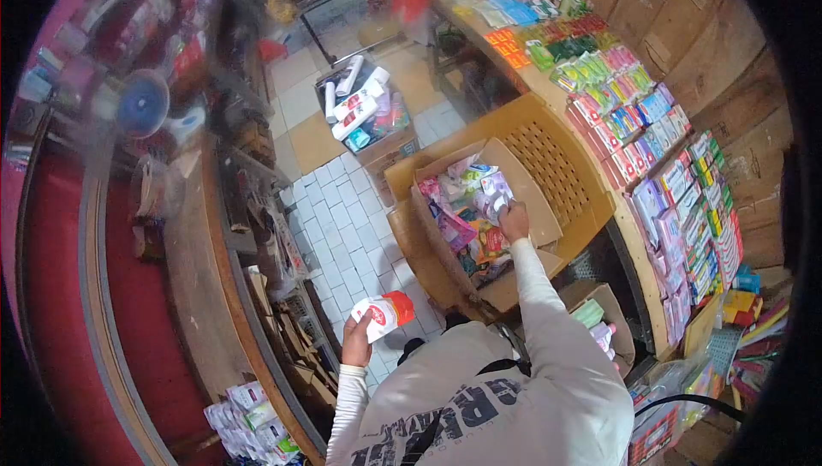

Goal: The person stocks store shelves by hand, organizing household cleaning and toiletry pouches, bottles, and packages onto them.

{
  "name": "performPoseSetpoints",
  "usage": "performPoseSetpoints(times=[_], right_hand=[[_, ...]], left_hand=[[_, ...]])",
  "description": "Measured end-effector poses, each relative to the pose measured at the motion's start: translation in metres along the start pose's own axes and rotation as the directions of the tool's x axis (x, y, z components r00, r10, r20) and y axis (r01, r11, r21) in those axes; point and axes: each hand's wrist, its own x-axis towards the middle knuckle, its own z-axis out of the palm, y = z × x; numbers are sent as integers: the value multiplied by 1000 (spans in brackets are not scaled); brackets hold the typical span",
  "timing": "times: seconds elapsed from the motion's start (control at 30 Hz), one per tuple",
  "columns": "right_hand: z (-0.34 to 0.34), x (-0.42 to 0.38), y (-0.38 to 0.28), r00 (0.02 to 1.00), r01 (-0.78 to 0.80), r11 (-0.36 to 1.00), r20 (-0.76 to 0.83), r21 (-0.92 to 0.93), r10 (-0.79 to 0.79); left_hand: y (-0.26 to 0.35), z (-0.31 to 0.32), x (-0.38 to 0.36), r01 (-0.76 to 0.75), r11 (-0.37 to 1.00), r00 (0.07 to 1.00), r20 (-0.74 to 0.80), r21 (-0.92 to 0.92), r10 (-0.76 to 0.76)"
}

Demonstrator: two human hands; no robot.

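Your right arm point(541, 290) is stretched forward, nearly straight. Your right hand point(514, 221) is just inside the right edge of the cardboard box point(539, 196), its back turned upward and its fingers bent; whether they grip, one cannot tell. Your left arm point(344, 410) reaches less far, on your left side. Your left hand point(357, 342) is well apart from the box, thumb on top, pinching, with the other fingers mostly hidden.

Red-and-white packet point(382, 316), brown carton point(535, 198), tan lattice-patterned chair point(552, 156)
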Motion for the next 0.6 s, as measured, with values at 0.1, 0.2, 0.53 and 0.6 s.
performPoseSetpoints(times=[0.1,0.2,0.53,0.6], right_hand=[[-34,-31,-52,979,187,894,1,408,-206],[-61,-80,-136,901,370,775,4,512,-433],[-18,-203,-241,274,588,393,283,707,-919],[-10,-213,-255,201,613,332,265,717,-943]], left_hand=[[12,-18,2,177,971,966,215,-159,-141],[24,-11,7,267,901,877,474,-342,-80],[23,-48,22,149,723,950,300,-675,84],[18,-67,12,116,673,954,270,-731,129]])
